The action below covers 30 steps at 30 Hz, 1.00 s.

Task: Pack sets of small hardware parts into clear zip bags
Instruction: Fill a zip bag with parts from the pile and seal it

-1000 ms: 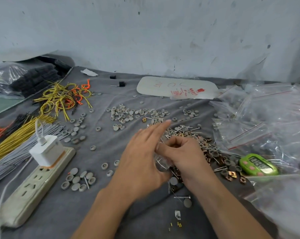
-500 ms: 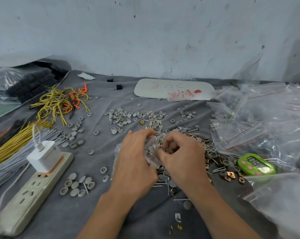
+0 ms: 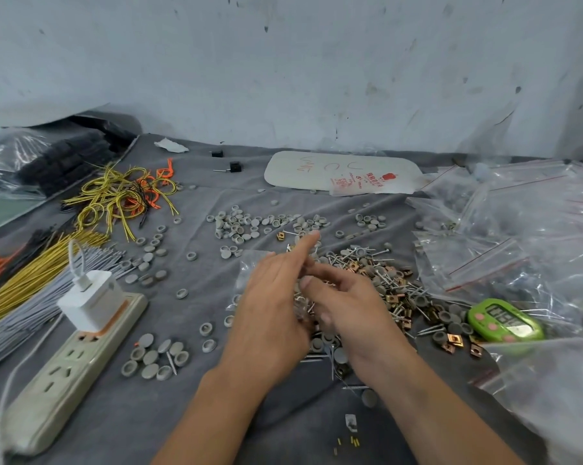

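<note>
Left hand [image 3: 271, 313] flat, fingers straight over zip bag [image 3: 251, 263], pointing 1 o'clock; right hand [image 3: 348, 308] half-curled at bag's 3 o'clock, grip unclear.

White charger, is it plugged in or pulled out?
Plugged in. The white charger sits seated on the far end of the power strip, and its cable comes out of its top.

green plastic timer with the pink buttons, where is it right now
In the head view the green plastic timer lies on the grey cloth at the right, between the pile of nails and copper clips and the clear zip bags.
</note>
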Tool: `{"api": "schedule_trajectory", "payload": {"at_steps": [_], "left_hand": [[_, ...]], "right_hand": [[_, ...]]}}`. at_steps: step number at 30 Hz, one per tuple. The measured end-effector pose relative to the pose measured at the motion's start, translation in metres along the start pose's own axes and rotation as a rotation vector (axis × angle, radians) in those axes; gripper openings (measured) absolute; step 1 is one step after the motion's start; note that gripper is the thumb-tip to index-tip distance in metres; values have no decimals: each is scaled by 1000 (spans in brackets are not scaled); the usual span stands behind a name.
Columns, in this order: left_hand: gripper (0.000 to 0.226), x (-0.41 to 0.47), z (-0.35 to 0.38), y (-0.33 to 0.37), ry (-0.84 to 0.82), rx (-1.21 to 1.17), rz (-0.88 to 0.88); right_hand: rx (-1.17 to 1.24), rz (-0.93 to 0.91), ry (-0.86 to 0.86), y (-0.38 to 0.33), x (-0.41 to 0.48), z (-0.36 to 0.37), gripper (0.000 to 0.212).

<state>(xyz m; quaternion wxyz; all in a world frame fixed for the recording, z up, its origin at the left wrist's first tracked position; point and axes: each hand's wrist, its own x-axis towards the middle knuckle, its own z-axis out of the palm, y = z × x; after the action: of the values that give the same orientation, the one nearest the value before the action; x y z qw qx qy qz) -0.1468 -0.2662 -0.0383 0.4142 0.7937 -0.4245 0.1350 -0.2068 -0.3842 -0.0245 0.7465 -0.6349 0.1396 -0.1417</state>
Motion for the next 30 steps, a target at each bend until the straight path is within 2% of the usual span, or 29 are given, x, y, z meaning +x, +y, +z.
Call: {"api": "schedule_trajectory", "payload": {"at_steps": [2,4,7,11,14,16,19,21,24,26,28,30], "left_hand": [[118,-2,2,1,-14,-46,-39],[122,-4,4,3,-34,-75,-53],[121,-6,7,2,-73,-61,-17],[112,-4,9,-5,-61,84,27],[91,-2,13,-8,-46,184,4],[73,-1,15,-10,-17,224,-1],[72,0,17,-10,7,224,-30],[75,-1,18,-10,7,227,-26],[77,-1,17,-9,7,212,-5],[76,0,16,-9,10,189,-12],[71,1,15,-6,26,165,-3],[64,1,14,-4,62,181,20]], "right_hand": [[-33,-32,74,-3,1,-2,16],[-149,-66,66,-5,0,-4,9],[-217,-75,52,-6,0,-6,17],[-91,20,39,-12,-1,-12,25],[27,65,-31,-15,0,-19,38],[-106,15,-98,-15,0,-22,42],[-362,-104,-131,-14,2,-23,30],[-422,-167,-108,-11,3,-22,34],[-474,-252,-110,-7,4,-21,28],[-509,-252,-127,-6,4,-21,26],[-533,-234,-165,-7,4,-23,10],[-590,-246,-230,-10,4,-26,15]]}}
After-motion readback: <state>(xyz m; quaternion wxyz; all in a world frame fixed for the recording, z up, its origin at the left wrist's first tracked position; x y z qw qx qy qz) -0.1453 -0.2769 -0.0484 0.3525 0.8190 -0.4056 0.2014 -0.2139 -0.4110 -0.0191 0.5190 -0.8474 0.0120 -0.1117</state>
